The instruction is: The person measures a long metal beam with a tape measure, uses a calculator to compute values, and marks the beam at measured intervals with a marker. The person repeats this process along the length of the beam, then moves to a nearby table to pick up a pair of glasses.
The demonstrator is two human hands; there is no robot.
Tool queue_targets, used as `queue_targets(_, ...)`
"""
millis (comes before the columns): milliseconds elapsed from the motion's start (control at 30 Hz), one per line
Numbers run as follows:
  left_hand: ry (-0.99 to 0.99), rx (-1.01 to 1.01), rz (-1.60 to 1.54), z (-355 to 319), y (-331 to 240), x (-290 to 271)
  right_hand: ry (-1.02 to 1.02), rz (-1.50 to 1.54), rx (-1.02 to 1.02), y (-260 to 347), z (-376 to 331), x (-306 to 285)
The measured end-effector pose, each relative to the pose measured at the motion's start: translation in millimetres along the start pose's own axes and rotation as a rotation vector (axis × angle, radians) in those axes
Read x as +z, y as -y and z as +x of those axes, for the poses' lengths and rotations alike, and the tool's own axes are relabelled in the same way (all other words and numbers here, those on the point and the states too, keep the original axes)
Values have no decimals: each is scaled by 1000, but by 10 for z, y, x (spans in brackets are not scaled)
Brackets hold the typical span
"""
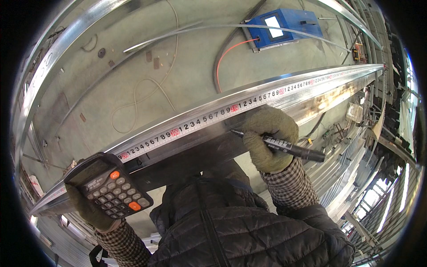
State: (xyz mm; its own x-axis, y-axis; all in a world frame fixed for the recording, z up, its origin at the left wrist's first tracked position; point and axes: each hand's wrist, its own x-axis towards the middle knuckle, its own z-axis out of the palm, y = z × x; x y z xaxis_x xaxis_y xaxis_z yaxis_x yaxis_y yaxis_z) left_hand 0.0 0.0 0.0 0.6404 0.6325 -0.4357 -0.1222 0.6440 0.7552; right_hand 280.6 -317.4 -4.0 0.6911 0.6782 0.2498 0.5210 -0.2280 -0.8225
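Observation:
In my gloved left hand (91, 209) is a dark calculator (116, 191) with grey and orange keys, its face turned up toward me. My right hand (270, 133), in a green glove too, is closed round a black marker (293, 148), whose tip points left, over the beam. A long metal beam (191, 153) crosses in front of me, rising from lower left to upper right. Along it lies a white measuring tape (202, 120) with black and red figures. The calculator's lower left corner covers part of my left fingers and overlaps the beam.
Beyond the beam, a blue box-shaped machine (284, 27) stands on the green floor, with an orange hose (229, 55) running from it. A thin metal strip (200, 28) arches across there. Loose cables (135, 104) lie on the floor. Stacked metal profiles (344, 167) are at the right.

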Motion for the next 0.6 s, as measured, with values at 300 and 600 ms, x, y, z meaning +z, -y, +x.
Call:
queue_targets(300,-99,-70,-73,24,23,335,-168,310,150,121,-22,26)
queue_targets(600,278,-280,-287,-17,343,1366,-102,571,-73,656,-281,278)
